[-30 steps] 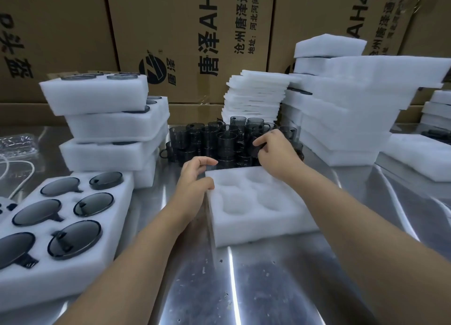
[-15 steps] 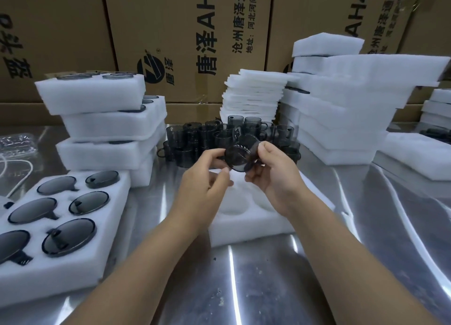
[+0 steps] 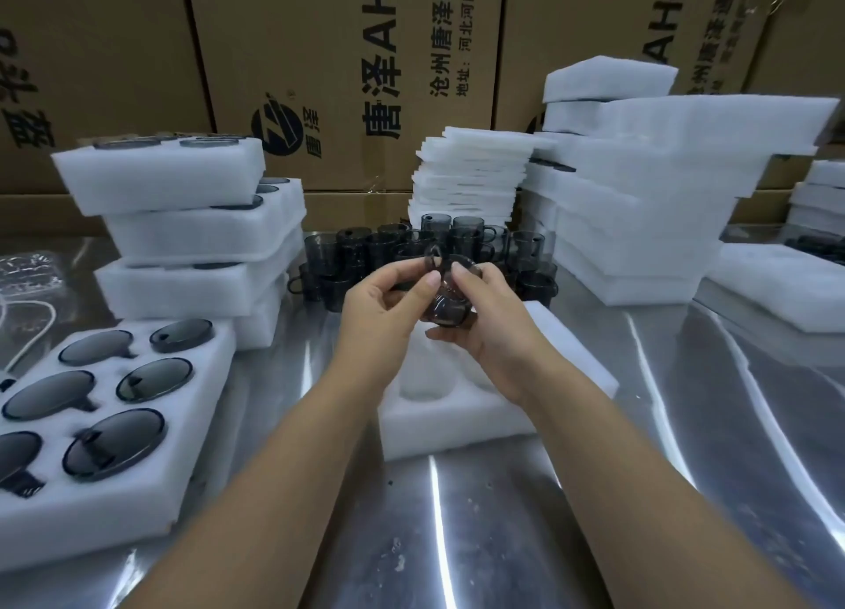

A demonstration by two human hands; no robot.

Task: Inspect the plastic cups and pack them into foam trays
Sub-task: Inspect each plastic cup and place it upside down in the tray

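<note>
Smoky translucent plastic cup point(image 3: 446, 295), lifted from the back edge of the counter point(image 3: 457, 540), now pinched by fingers point(image 3: 430, 283) of left hand point(image 3: 379, 309) and right hand point(image 3: 494, 322) above the white moulded foam tray point(image 3: 457, 421), apparently tilted: inspection begun, packing pending.

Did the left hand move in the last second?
Yes. The left hand rose off the left edge of the tray, moved right, and now holds the cup with the right hand above it.
</note>
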